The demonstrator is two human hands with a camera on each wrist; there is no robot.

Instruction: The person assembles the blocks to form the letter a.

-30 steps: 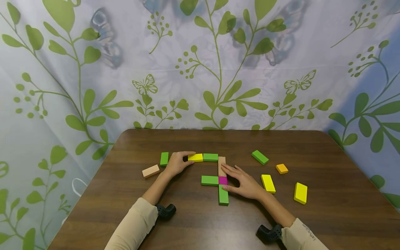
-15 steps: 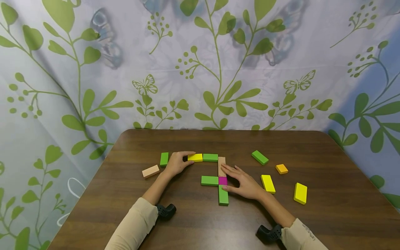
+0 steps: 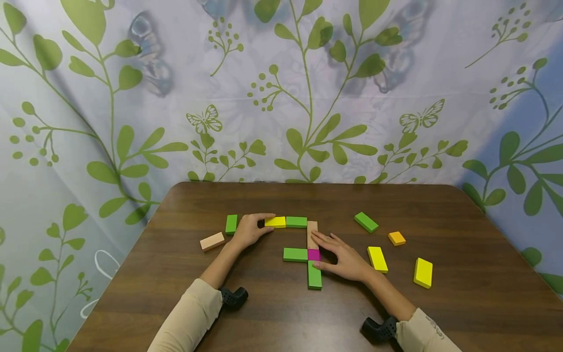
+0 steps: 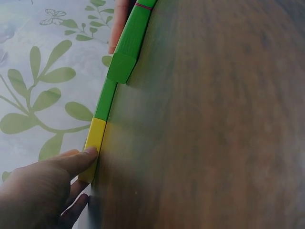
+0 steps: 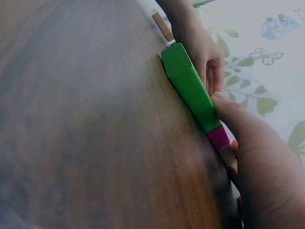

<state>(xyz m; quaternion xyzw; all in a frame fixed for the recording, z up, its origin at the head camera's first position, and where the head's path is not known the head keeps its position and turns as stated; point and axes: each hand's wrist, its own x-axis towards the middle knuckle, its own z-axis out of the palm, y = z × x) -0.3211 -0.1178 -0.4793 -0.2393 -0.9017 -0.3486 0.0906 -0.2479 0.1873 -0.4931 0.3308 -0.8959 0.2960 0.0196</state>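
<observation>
My left hand [image 3: 249, 231] pinches a yellow block [image 3: 275, 222] between thumb and fingers, as the left wrist view also shows. That block lies end to end with a green block [image 3: 296, 222]. A plain wooden block [image 3: 312, 233] runs from there toward me to a small magenta block [image 3: 313, 254]. Beyond the magenta one lie a green block [image 3: 314, 276] pointing at me and another green block [image 3: 295, 254] reaching left. My right hand [image 3: 345, 256] rests along this row, fingers extended onto the wooden block. Its thumb touches the near green block [image 5: 193, 95].
Left of the left hand lie a green block [image 3: 231, 224] and a wooden block [image 3: 212, 241]. On the right are a green block [image 3: 366, 222], a small orange block [image 3: 397, 238] and two yellow blocks. A patterned cloth [image 3: 281, 98] hangs behind the brown table [image 3: 272, 318].
</observation>
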